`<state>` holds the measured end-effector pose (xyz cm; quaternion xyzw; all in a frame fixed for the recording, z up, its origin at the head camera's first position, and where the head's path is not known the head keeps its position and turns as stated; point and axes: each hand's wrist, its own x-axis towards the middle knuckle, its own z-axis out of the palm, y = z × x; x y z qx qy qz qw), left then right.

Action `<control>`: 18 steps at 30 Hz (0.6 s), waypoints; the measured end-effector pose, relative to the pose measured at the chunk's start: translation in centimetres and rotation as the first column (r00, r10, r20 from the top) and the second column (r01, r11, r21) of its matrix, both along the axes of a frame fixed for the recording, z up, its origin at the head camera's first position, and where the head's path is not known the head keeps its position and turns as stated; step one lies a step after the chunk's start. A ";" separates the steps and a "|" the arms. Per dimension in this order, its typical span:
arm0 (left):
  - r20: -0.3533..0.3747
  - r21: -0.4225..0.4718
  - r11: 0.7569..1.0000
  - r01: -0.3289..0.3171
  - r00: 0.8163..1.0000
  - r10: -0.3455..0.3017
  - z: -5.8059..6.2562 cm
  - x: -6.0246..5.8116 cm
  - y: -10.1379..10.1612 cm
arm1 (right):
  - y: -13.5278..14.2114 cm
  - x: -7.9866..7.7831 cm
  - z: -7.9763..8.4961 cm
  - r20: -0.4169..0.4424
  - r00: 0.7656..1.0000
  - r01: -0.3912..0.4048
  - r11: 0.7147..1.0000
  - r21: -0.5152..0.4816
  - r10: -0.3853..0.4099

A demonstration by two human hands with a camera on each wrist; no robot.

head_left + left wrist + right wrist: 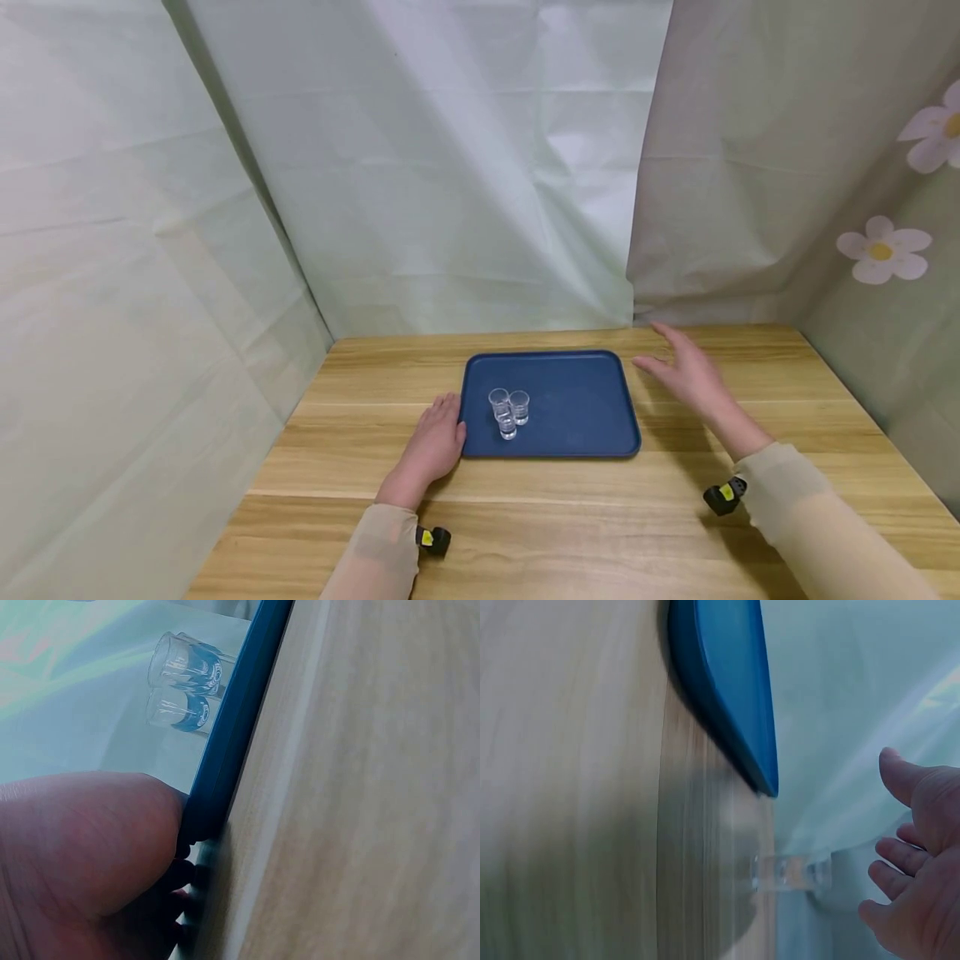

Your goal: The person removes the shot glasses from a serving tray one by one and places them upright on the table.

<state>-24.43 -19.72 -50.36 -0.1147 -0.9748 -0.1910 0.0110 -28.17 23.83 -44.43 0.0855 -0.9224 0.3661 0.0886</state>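
1. Left hand (438, 437): laid at the left rim of the blue tray (577, 408), fingers extended, thumb side against the edge. Not wrapped round anything; contact reads as bracing, presumably to keep the tray from sliding.
2. Right hand (693, 379): raised past the tray's opposite rim, thumb and fingers spread apart, holding nothing. The gap between them looks shaped for a small, upright object.
3. Nearest the right hand: a lone clear glass (780, 871), upright on the wooden table (562, 517), off the tray and just ahead of the fingers. The right wrist view shows a gap, so no contact. Its outline is faint; contents cannot be told.
4. Just inward of the left hand: three small glasses (507, 427), upright in a tight cluster on the tray. Grouping them at that side leaves the tray's surface toward the right hand bare, likely useful as room.
5. Behind both hands: wrist cameras (724, 497) below pale sleeves (817, 517), angled toward each hand's work.
6. Beyond the hands: pale cloth (487, 208) hangs past the table's far edge, probably screening the workspace.
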 end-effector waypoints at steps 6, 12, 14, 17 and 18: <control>-0.004 -0.007 1.000 -0.002 1.000 0.002 0.0 -0.1 0.0 | -1.9 0.3 0.1 -0.015 1.000 -0.025 1.000 -0.010 0.025; -0.007 -0.013 1.000 0.002 1.000 -0.002 -0.1 0.0 -0.1 | -4.0 0.7 0.0 0.011 0.998 -0.054 0.998 -0.025 0.055; -0.007 -0.013 1.000 0.004 1.000 -0.004 -0.1 0.1 -0.1 | -4.6 0.8 -0.2 0.008 0.998 -0.069 0.997 -0.023 0.070; -0.009 -0.014 1.000 0.006 1.000 -0.006 -0.1 0.1 -0.1 | -5.5 1.0 -0.4 0.000 0.996 -0.094 0.995 -0.025 0.094; -0.008 -0.014 1.000 0.005 1.000 -0.005 -0.1 0.1 -0.1 | -5.9 1.1 -0.5 -0.004 0.995 -0.103 0.994 -0.031 0.103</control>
